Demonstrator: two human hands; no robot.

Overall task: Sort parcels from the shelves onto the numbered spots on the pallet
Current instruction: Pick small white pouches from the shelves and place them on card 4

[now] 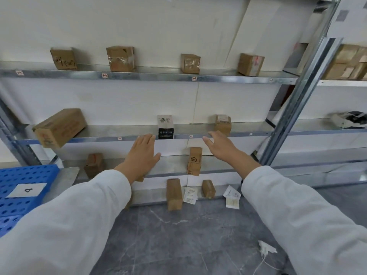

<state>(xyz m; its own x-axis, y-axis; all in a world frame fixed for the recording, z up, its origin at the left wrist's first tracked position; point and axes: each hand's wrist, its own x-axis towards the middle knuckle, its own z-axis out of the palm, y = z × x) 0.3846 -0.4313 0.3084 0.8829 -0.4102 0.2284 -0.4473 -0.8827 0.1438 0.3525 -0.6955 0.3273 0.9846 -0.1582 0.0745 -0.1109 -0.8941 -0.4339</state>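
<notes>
A small black and white box (pixel 165 127) stands upright at the front edge of the middle metal shelf (pixel 248 133). My left hand (pixel 143 153) is stretched out just left of and below it, fingers straight, holding nothing. My right hand (pixel 219 145) reaches out on the box's right, fingers spread and empty, in front of a small brown parcel (pixel 222 125). Neither hand touches the black and white box. The blue pallet (pixel 12 173) with a white label "4" (pixel 26 189) lies at the far left.
Several brown parcels stand on the top shelf (pixel 149 75). A long brown box (pixel 59 127) overhangs the middle shelf at left. Lower shelves hold an "SF" carton (pixel 194 161) and more small boxes. Papers (pixel 231 197) lie on the grey floor. A metal upright (pixel 297 100) stands right.
</notes>
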